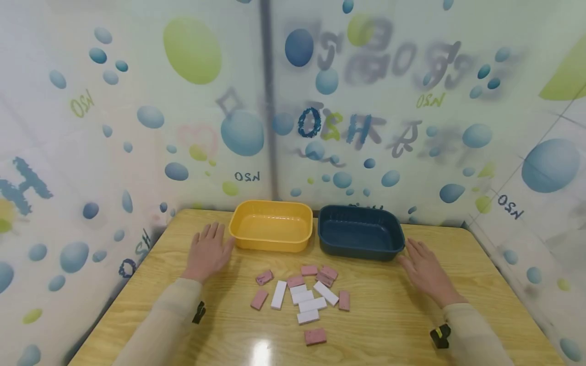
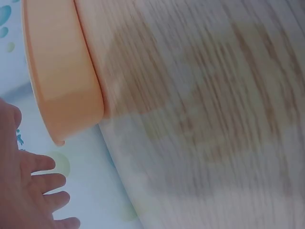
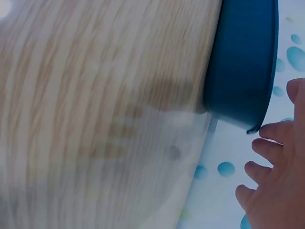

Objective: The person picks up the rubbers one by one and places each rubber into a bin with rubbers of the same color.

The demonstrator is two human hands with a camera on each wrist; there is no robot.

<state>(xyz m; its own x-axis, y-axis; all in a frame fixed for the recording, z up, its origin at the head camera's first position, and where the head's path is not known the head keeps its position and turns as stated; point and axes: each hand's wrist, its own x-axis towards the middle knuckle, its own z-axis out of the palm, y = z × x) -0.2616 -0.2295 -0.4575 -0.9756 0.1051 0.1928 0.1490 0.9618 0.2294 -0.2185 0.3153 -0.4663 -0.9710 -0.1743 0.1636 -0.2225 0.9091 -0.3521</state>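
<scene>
Worktop (image 1: 389, 325): 8 pink blocks (image 1: 315, 335) and 6 white blocks (image 1: 313, 305) lay before 1 yellow tray (image 1: 271, 226) and 1 blue tray (image 1: 360, 235); left grip (image 1: 208, 254) and right grip (image 1: 427, 270) flanked these, both empty, straight-fingered.

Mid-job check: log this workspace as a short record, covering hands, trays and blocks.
Left hand: holds nothing; beside the yellow tray's left end, contact unclear
Right hand: holds nothing; beside the blue tray's right end, contact unclear
Yellow tray: upright on the table, left of the blue tray
Blue tray: upright on the table
White blocks: on the table, nearer the person than the trays
Pink blocks: scattered around the white ones
</scene>
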